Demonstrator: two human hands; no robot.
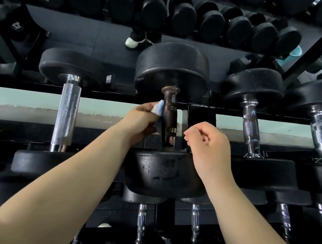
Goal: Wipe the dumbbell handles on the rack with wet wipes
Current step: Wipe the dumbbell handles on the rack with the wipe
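Mid-task, approx. halfway along this tier, by the look of it.

L hand (142, 119): fingers closed round a pale blue wipe (157, 108), which is pressed against the left side of the dark handle (168, 118) of the centre dumbbell. That handle is thus judged to be the one in progress; only its left face is seen to be covered by the wipe.

R hand (208, 146): held just right of the same handle, not touching it, fingers loosely curled, nothing seen in it.

Right of the R hand, two chrome handles (250, 129) and (320, 136) are marked w/ bluish smears, so are prob. already wiped. Similar bluish traces are seen on the lower handles (141, 221) and (195, 220) beneath the forearms.

Left of the L hand, the chrome handle (66, 117) is seen dry and unmarked, so is prob. yet to be done, along w/ whatever is racked beyond it. The top-row handles above the hands are hidden; their state can't be told.
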